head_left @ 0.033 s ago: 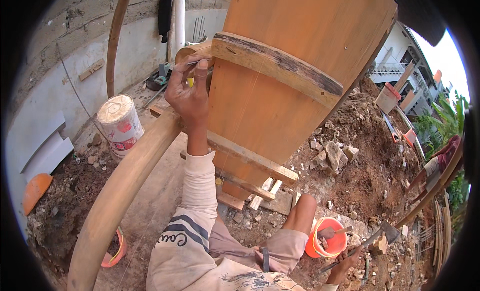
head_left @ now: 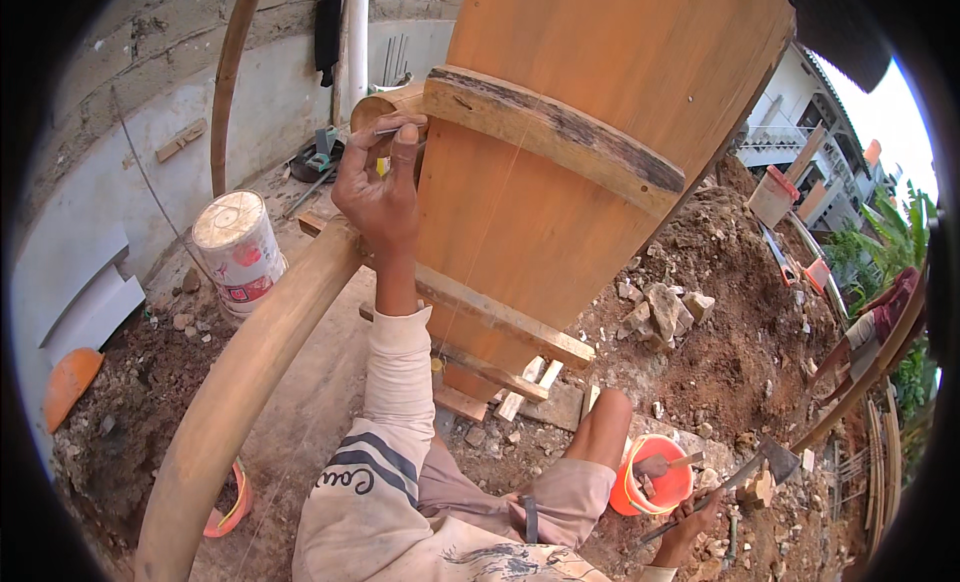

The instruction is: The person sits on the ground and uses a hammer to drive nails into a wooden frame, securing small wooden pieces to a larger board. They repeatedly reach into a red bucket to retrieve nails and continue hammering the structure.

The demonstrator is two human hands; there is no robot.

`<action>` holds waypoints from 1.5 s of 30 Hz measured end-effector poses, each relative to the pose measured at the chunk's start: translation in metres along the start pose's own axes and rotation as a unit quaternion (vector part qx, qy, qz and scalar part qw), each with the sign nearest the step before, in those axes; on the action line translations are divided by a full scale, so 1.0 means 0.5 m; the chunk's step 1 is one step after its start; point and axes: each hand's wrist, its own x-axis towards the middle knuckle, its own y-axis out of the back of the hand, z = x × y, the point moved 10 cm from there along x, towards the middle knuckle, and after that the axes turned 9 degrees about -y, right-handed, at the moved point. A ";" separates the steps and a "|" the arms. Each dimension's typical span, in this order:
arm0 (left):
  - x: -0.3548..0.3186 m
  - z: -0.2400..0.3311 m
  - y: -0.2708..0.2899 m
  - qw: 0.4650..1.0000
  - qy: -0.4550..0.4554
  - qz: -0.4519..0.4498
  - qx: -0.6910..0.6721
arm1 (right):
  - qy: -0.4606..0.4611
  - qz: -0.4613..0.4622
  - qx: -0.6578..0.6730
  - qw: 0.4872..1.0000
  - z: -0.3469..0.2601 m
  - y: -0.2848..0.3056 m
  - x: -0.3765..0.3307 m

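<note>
Left of the big plywood hull [head_left: 600, 112], a curved timber rib [head_left: 250, 372] swept up past a white paint bucket [head_left: 238, 250]. My left hand [head_left: 378, 187] was raised against the hull's weathered crosspiece [head_left: 555, 132], fingers pinched shut on a small nail-like piece [head_left: 400, 130] at its end. That grip looked thin; it could have slipped and dropped into the rubble. Right of the hull, low down, my right hand [head_left: 690, 527] was closed around a hammer [head_left: 745, 472] beside an orange bucket [head_left: 655, 477].
</note>
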 end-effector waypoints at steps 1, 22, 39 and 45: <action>-0.008 -0.013 -0.001 0.997 0.047 0.009 -0.056 | 0.012 -0.045 0.010 0.999 -0.009 -0.023 -0.002; -0.268 0.108 -0.201 0.930 0.139 -0.256 -0.225 | -0.156 0.125 0.027 0.979 0.206 0.229 -0.056; -1.711 0.527 -0.316 0.304 0.121 -0.913 -0.244 | -0.501 0.150 -0.209 0.826 0.737 0.603 -0.265; -1.744 0.556 -0.261 0.264 0.167 -0.916 -0.251 | -0.169 0.179 -0.526 0.814 0.486 0.595 -0.042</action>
